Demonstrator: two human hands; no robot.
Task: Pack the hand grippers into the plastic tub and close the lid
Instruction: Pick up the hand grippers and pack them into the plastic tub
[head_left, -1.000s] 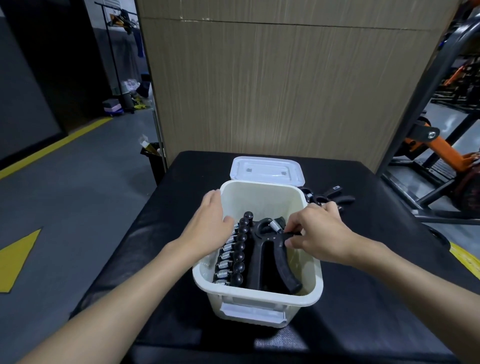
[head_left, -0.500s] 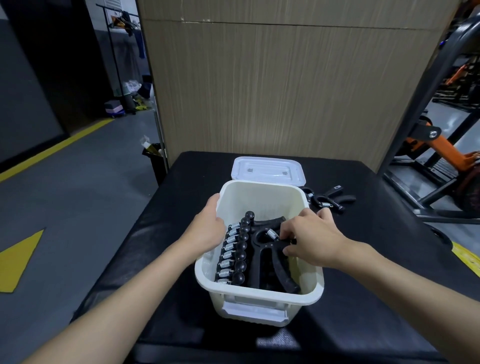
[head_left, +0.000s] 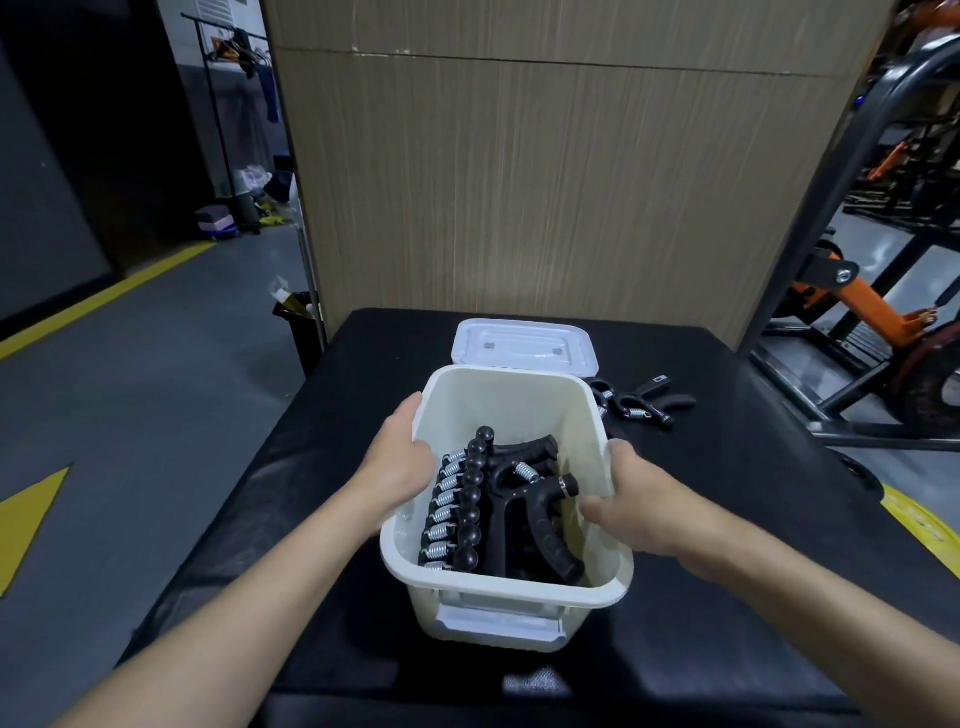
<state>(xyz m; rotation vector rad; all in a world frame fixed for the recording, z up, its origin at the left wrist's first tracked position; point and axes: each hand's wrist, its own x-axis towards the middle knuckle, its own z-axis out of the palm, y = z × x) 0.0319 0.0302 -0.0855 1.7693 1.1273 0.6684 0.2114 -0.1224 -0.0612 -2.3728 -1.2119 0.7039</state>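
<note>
1 white rectangular plastic tub (head_left: 511, 402) sits mid black tabletop (head_left: 727, 467), w/ 1 white plastic lid (head_left: 524, 345) lying just behind it. Inside, approx 8 black spring hand grippers (head_left: 470, 514) stand in a row w/ 1 more across them; approx 2 loose black grippers (head_left: 644, 402) lie by the tub's right rear corner. The left hand (head_left: 400, 467) curls over the left rim; the right hand (head_left: 634, 504) holds the right rim, thumb inside.

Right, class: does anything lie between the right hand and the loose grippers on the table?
Nothing visible. The right hand holds the tub's right rim; the loose grippers lie just beyond it on the table, beside the tub.
</note>
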